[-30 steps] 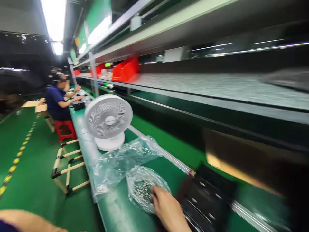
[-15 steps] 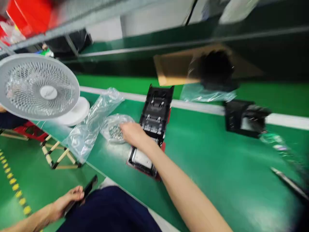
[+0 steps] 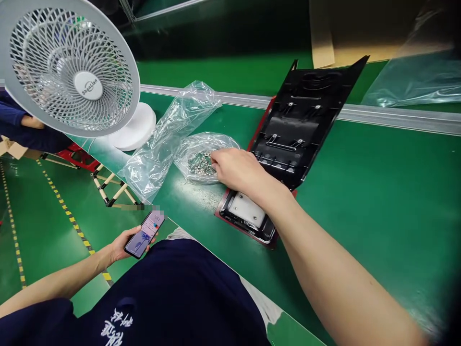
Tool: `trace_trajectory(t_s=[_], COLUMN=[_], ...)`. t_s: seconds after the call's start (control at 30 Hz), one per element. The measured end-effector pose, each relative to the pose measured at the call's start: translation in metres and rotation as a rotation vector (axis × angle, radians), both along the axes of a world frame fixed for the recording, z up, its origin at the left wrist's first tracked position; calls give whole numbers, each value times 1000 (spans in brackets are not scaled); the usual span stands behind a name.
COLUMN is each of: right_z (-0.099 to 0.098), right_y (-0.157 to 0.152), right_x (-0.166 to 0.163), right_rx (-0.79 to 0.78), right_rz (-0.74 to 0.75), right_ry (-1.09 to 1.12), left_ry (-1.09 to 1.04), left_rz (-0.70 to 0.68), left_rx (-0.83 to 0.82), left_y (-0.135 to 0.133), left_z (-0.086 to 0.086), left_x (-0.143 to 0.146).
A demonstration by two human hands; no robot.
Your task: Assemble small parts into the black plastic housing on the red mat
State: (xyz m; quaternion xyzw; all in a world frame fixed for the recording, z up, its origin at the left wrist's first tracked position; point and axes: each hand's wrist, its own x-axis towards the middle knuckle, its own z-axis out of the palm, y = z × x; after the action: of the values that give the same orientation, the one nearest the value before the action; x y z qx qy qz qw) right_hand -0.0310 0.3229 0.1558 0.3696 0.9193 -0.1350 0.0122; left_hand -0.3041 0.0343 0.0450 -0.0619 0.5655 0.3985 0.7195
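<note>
My right hand [image 3: 236, 169] reaches across the green table [image 3: 378, 192] into an open clear bag of small metal screws [image 3: 201, 162], fingertips curled down onto the pile; whether that grip has closed on a screw I cannot tell. The bag lies just left of a long black plastic housing [image 3: 298, 120], which rests at an angle on the table with my forearm crossing its near end. My left hand [image 3: 122, 246], low beside my lap, has its grip wrapped around a smartphone [image 3: 145, 234] with the screen lit and facing up. A crumpled empty plastic bag [image 3: 169, 129] lies between the screw bag and a white desk fan [image 3: 72, 72] standing at the table's left end.
</note>
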Motion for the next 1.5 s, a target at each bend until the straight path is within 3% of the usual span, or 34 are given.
trace_trajectory(t_s=[0.43, 0.73, 0.87, 1.03, 1.1, 1.3, 1.5], right_z=[1, -2, -2, -1, -1, -3, -4], right_y=[-3, -3, -4, -4, -4, -6, -4], right_x=[-1, -1, -2, -2, -2, -6, -10], right_rx=[-10, -6, -1, 0, -1, -6, -17], right_rz=[-26, -22, -27, -26, -23, -1, -16], right_ry=[-10, 2, 5, 0, 1, 9, 91], left_ry=[-49, 35, 135, 231, 277, 549, 869], left_rz=[-33, -189, -368, -810, -938, -1073, -911], left_rx=[33, 54, 77, 142, 183, 241, 186], left_y=[6, 7, 9, 24, 33, 46, 36], left_z=[-2, -1, 9, 35, 37, 5, -31], left_x=[-3, -6, -8, -4, 2, 26, 69])
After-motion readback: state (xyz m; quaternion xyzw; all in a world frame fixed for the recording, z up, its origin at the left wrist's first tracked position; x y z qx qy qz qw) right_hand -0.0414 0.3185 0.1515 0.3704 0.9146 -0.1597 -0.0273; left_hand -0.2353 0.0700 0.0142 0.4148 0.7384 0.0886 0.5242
